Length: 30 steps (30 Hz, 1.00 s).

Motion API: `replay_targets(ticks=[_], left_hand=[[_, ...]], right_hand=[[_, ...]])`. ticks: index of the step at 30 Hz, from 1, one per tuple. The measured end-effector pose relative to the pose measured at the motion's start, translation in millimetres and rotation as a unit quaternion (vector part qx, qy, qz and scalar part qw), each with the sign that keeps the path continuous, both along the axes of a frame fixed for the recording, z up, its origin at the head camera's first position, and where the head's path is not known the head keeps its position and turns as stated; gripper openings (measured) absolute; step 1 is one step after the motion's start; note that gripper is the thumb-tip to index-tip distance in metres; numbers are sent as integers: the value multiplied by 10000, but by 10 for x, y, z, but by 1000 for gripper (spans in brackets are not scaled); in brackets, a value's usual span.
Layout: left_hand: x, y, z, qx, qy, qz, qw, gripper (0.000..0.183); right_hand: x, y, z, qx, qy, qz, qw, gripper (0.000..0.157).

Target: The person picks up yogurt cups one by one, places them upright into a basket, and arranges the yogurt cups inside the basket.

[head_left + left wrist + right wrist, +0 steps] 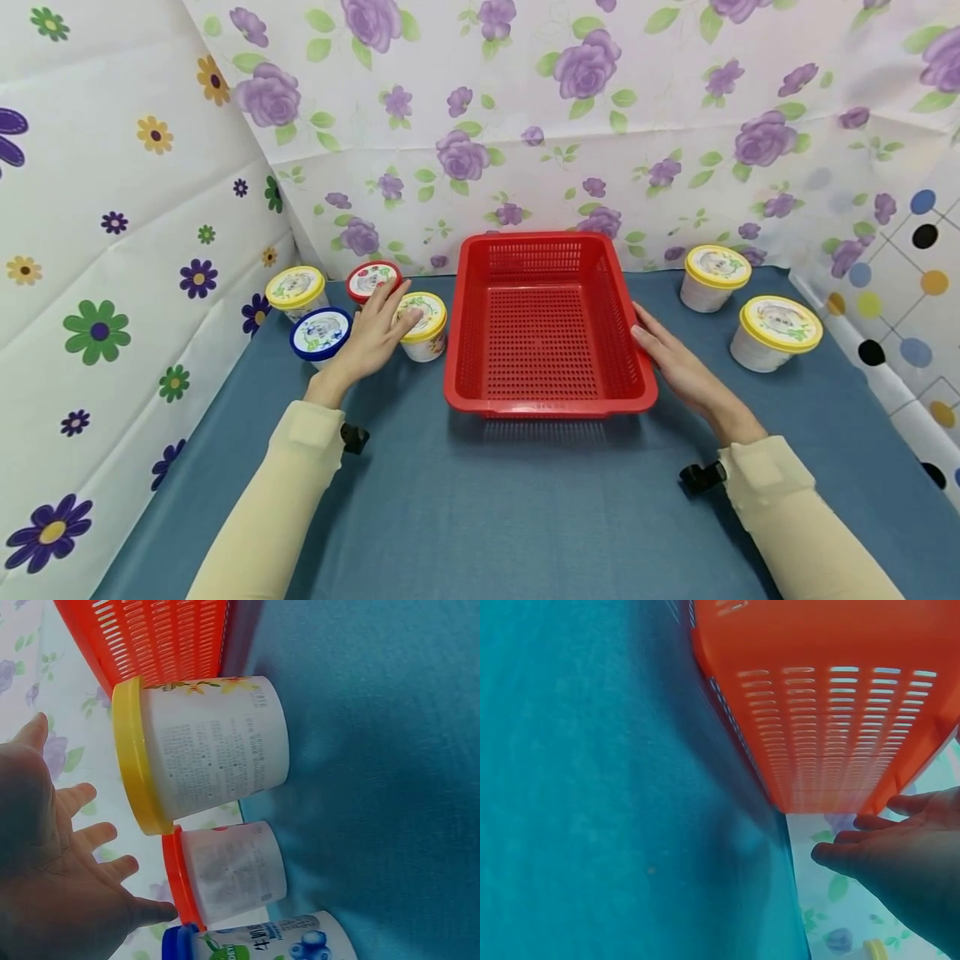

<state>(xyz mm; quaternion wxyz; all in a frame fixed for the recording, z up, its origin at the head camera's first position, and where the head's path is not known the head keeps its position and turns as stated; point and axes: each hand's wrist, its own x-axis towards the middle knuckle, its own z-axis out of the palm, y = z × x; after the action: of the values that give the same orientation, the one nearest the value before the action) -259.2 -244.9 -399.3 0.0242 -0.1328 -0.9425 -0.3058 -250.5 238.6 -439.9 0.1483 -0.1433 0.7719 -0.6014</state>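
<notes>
1. Cream sleeves [266, 500] come nearest, both stretched forward over the blue tabletop [517, 508].
2. On one side the left hand [366, 337] has its fingers straight and spread over the red-lidded tub [367, 279] and the yellow-lidded tub [426, 344] beside the basket. It pinches nothing that I can see; whether a fingertip brushes the red lid, I can't tell.
3. Across from it, the right hand [686, 371] lies at the right rim of the red basket [551, 408], fingers extended, not curled round it. Actual contact is hard to judge.
4. That basket sits in the middle, with six tubs upright outside it. A blue-lidded tub [320, 332] and a back-left tub [296, 286] complete the left group; a back-right tub [715, 279] and a front-right tub [776, 329] stand past the right hand.
5. Reaching for a tub seems the step in hand. I'd say the next move calls for lowering the left fingers around one lid without nudging its close neighbours.
</notes>
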Motion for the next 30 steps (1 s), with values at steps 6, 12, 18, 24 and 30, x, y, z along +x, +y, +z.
replay_targets(ticks=[6, 12, 18, 24, 30], left_hand=[[24, -27, -66, 41, -48, 22, 10000, 71], [61, -34, -101, 160, -63, 15, 9999, 70], [83, -28, -149, 350, -95, -1, 9993, 67], [87, -6, -196, 467, -96, -21, 9989, 67], [87, 1, -236, 544, -172, 27, 9984, 68]], right_hand=[[-15, 3, -85, -324, 42, 217, 9992, 67], [-10, -13, -144, -674, -76, 267, 9973, 67], [1, -29, -157, -813, -90, 265, 9963, 67], [2, -35, -171, -825, -100, 300, 9961, 65], [5, -40, -171, -890, -179, 333, 9953, 65]])
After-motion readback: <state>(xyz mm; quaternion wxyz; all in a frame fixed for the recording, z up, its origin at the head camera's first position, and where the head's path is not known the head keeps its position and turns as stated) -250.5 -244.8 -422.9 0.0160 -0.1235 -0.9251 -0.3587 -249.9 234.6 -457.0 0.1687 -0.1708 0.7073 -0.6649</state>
